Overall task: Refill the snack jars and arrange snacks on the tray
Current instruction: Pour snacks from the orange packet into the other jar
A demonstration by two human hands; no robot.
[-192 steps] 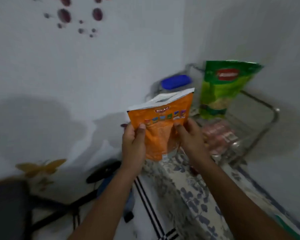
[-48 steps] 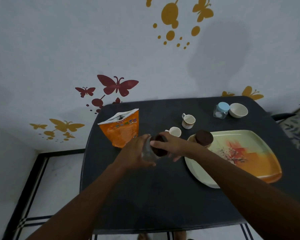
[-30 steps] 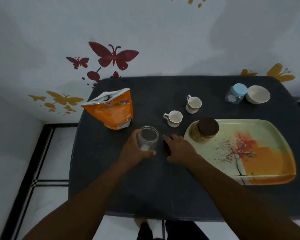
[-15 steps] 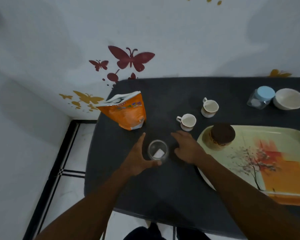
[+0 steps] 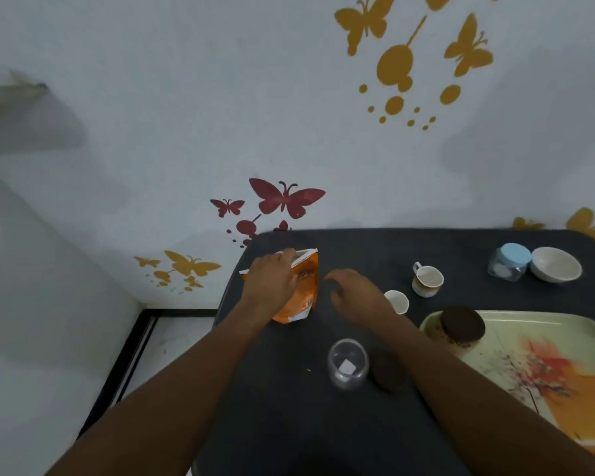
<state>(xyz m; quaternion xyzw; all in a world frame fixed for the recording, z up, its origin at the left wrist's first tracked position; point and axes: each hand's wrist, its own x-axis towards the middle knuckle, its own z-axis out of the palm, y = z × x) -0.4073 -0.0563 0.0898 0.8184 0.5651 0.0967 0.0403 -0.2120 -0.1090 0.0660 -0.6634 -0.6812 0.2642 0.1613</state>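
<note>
An orange snack pouch stands at the back left of the dark table. My left hand grips the pouch's top edge. Just right of the pouch hovers my right hand, fingers loosely curled and holding nothing. An empty clear jar stands uncapped nearer to me, its brown lid lying beside it on the right. A second jar with a brown lid sits on the left end of the cream and orange tray.
Two small cups stand behind the tray. A blue-lidded jar and a white bowl are at the back right. The table's left edge drops to the tiled floor; a butterfly-decorated wall is behind.
Both hands left the open jar and its lid and moved back-left to the orange pouch; my left hand now grips the pouch's top. The camera tilted upward.
</note>
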